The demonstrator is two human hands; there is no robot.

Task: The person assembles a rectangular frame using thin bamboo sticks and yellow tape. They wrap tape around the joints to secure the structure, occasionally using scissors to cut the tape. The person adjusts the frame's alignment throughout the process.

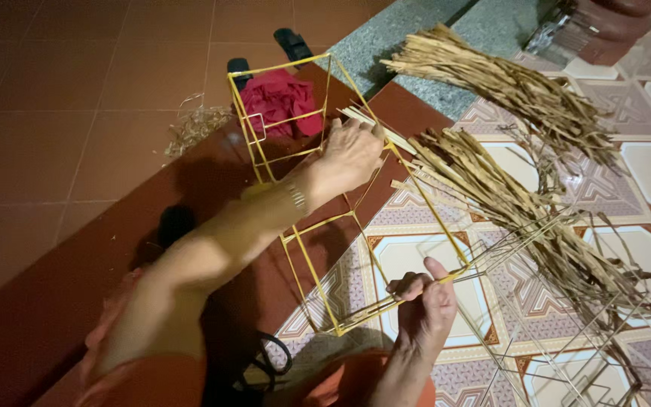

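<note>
The yellow wire frame (318,203) stands tilted at the frame centre, over the red step and patterned tiles. The left hand (348,154) is closed on its upper edge, also gripping pale reed strips (378,128). The right hand (425,305), lower centre, pinches the frame's lower corner. Dried reed bundles (536,203) lie right of the frame. A red cloth (280,102) lies behind it.

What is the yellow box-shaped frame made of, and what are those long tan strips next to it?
The yellow box-shaped frame looks like thin metal wire with a yellow coating or wrapping: its bars are thin and straight with sharp corners. The long tan strips look like dried plant fibre, perhaps grass or leaf: matte, flat, frayed and uneven. Neither can be told for sure.
</note>
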